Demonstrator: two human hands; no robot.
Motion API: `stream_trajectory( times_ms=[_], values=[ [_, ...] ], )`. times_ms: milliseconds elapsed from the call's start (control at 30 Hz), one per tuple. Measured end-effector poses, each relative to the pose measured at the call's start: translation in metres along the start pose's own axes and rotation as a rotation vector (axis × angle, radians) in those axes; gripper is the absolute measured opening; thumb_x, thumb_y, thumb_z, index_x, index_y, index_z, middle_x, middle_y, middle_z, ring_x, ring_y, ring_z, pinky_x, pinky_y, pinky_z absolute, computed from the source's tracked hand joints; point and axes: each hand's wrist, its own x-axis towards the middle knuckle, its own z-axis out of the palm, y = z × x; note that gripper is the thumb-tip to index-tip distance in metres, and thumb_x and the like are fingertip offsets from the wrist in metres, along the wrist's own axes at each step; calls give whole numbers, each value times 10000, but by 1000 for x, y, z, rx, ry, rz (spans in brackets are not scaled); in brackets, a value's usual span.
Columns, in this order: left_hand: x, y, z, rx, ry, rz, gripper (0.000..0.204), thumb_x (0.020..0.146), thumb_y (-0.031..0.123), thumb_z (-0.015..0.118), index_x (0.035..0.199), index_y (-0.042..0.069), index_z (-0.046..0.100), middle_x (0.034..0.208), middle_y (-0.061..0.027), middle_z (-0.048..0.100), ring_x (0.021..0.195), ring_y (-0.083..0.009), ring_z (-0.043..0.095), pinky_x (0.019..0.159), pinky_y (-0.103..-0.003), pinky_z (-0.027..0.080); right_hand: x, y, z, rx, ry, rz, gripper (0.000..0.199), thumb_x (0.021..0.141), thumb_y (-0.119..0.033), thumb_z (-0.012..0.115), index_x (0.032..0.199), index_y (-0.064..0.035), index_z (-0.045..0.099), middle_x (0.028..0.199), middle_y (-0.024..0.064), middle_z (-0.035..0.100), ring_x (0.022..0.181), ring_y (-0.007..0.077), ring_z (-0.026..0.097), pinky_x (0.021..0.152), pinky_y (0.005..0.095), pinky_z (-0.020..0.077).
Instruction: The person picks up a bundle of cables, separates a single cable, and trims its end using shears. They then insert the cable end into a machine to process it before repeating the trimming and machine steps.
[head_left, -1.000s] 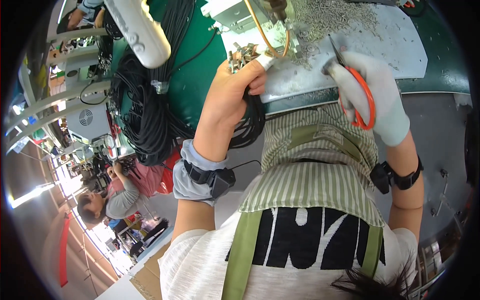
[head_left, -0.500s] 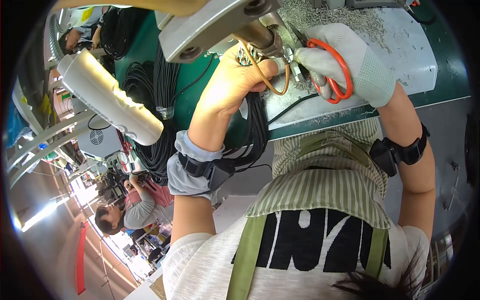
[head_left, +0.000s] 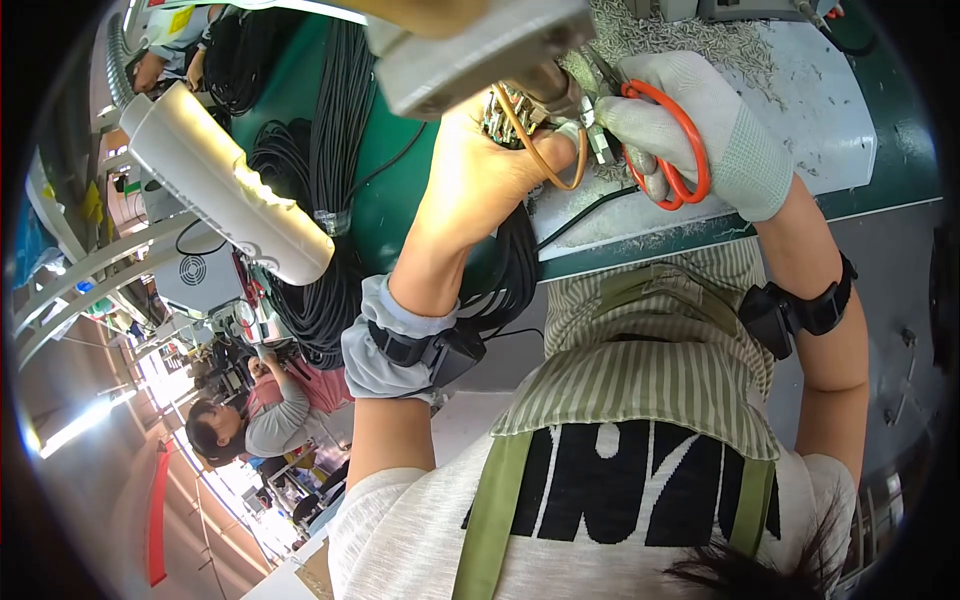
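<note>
My bare left hand (head_left: 480, 160) holds a small bunch of metal-tipped wires (head_left: 505, 110) up over the bench, with a thin orange wire looping beside it. My right hand (head_left: 700, 125), in a pale grey glove, grips orange-handled scissors (head_left: 675, 140) whose blades point at the wire ends. Both hands meet close together just under a grey metal machine head (head_left: 470, 50). A black cable runs from the bunch down past my left wrist.
A white mat (head_left: 800, 130) strewn with small metal bits lies on the green bench (head_left: 390, 200). Coils of black cable (head_left: 320, 230) pile at left beside a white lamp arm (head_left: 230, 190). Another person (head_left: 260, 410) sits at lower left.
Both hands have risen toward the machine head and drawn together. The scissors moved from the right of the mat to the wire ends in my left hand.
</note>
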Motion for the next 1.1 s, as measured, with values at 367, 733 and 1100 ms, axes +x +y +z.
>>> stream_trajectory(
  times_ms=[367, 733, 1100],
  values=[
    [3, 1, -2, 47, -40, 23, 310, 708, -9, 679, 1013, 1, 629, 864, -2, 622, 755, -93, 566, 654, -250, 484, 3, 4, 2, -16, 14, -76, 257, 846, -220, 580, 707, -5, 568, 524, 40, 527, 416, 88, 505, 388, 233, 386],
    [-6, -19, -20, -358, -279, -62, 164, 899, 115, 618, 992, -20, 610, 859, -56, 623, 713, -109, 576, 602, -231, 469, 2, 12, 3, -14, 21, -64, 261, 858, -211, 585, 728, 5, 515, 520, 43, 511, 410, 109, 513, 379, 251, 400],
    [-27, -16, 3, -486, -3, -139, 174, 952, 161, 569, 1017, 1, 591, 779, -52, 603, 577, -67, 439, 475, -210, 332, -10, 16, 11, 7, 59, -196, 253, 850, -205, 582, 732, 13, 537, 549, 71, 547, 437, 122, 553, 410, 261, 449]
  ],
)
